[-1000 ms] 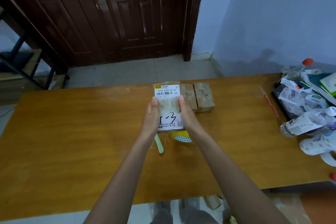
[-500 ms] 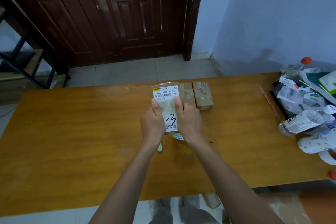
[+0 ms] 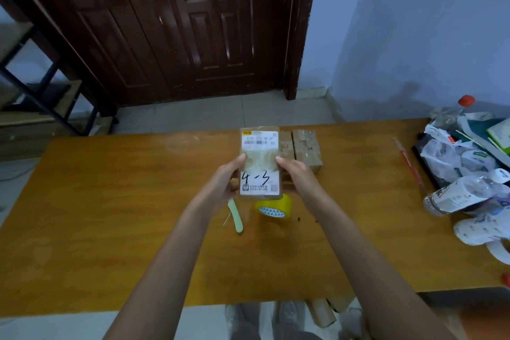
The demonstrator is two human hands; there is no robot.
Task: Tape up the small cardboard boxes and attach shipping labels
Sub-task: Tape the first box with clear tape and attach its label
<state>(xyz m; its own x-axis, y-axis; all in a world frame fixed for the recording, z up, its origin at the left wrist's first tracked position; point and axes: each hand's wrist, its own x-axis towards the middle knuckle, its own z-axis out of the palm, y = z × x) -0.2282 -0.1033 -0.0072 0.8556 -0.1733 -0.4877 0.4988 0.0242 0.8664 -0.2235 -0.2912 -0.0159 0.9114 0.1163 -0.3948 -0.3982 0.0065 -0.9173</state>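
You'd lifted the labelled box [image 3: 259, 163] toward 12 o'clock; left hand [image 3: 224, 182] and right hand [image 3: 296, 171] fingers gripped its sides, label seemingly on.

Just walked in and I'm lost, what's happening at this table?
A person is packing parcels. Both hands, left and right, hold a small cardboard box by its sides above the wooden table; a shipping label marked "4-3" is already on it. Two taped boxes sit behind, a yellow tape roll just below.
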